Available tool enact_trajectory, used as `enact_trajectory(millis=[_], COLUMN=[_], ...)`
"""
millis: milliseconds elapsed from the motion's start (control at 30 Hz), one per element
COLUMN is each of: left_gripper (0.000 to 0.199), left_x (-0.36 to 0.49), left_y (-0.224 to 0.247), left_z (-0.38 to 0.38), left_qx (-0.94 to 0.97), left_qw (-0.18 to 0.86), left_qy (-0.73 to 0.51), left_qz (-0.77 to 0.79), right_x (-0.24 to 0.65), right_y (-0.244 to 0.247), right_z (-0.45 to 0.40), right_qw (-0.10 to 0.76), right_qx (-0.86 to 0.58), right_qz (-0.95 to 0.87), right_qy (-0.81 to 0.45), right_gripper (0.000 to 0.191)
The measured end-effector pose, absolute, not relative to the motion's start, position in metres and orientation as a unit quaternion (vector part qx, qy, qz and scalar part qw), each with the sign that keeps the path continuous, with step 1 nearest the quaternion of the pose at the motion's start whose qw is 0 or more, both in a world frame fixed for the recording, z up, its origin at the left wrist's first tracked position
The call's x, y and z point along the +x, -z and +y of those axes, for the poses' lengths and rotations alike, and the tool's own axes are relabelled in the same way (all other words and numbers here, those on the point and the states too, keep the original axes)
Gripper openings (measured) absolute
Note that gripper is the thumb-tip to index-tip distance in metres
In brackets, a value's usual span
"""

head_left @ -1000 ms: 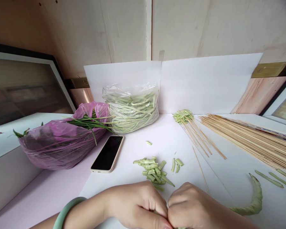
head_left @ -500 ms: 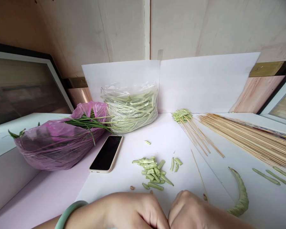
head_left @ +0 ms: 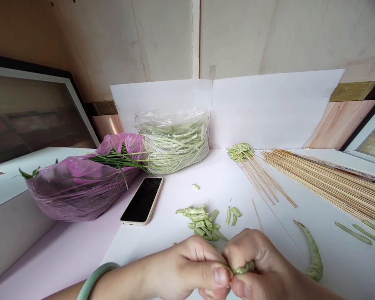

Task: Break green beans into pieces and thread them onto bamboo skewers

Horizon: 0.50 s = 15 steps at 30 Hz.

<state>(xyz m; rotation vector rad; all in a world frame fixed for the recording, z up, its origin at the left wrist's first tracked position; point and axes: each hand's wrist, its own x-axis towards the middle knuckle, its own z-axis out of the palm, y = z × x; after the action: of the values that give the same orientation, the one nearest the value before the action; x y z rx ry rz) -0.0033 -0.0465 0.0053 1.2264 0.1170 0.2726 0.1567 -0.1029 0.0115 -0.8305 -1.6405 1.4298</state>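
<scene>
At the near edge of the view, my left hand (head_left: 187, 266) and my right hand (head_left: 262, 258) meet, both closed. Between their thumbs and fingers shows a short green bean piece (head_left: 245, 267), partly hidden by the fingers. Both hands pinch it, the left at its end. Just beyond lies a heap of cut bean pieces (head_left: 203, 223), with a few more pieces (head_left: 233, 213) to its right. A curved, bulging bean pod (head_left: 314, 254) rests to the right of my right hand. One thin bamboo skewer (head_left: 256, 213) is partly covered by that hand.
Behind stand a clear bag of long beans (head_left: 175, 146) and a purple bag of green stalks (head_left: 81, 187). A phone (head_left: 142, 202) lies left. Skewered bean pieces (head_left: 240, 151) lie at the back, many bare skewers (head_left: 325, 179) at right, with slim bean lengths (head_left: 353, 233) nearby.
Both hands have risen into view and turned, so the thumbs and the bean piece between them now show. They now cover part of the bean heap and the lone skewer.
</scene>
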Motion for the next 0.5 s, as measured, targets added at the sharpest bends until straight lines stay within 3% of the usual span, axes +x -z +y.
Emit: enact_trajectory(millis=[133, 333, 433, 500], left_gripper=[0.05, 0.052, 0.048, 0.046], left_x=[0.001, -0.006, -0.01, -0.013], left_y=[-0.005, -0.019, -0.024, -0.024], left_z=[-0.049, -0.034, -0.022, -0.017], left_qx=[0.524, 0.451, 0.543, 0.684], left_qw=[0.834, 0.829, 0.747, 0.61], left_qy=[-0.162, -0.326, -0.369, -0.364], left_qz=[0.06, 0.048, 0.107, 0.167], right_x=[0.152, 0.186, 0.202, 0.206], right_y=[-0.011, -0.023, -0.024, -0.022], right_z=[-0.098, -0.089, -0.084, -0.083], right_qw=[0.452, 0.637, 0.629, 0.608], right_qx=[-0.224, -0.364, -0.387, -0.405], right_qz=[-0.56, -0.494, -0.537, -0.56], right_qy=[-0.657, -0.467, -0.407, -0.391], right_gripper=[0.033, 0.047, 0.045, 0.043])
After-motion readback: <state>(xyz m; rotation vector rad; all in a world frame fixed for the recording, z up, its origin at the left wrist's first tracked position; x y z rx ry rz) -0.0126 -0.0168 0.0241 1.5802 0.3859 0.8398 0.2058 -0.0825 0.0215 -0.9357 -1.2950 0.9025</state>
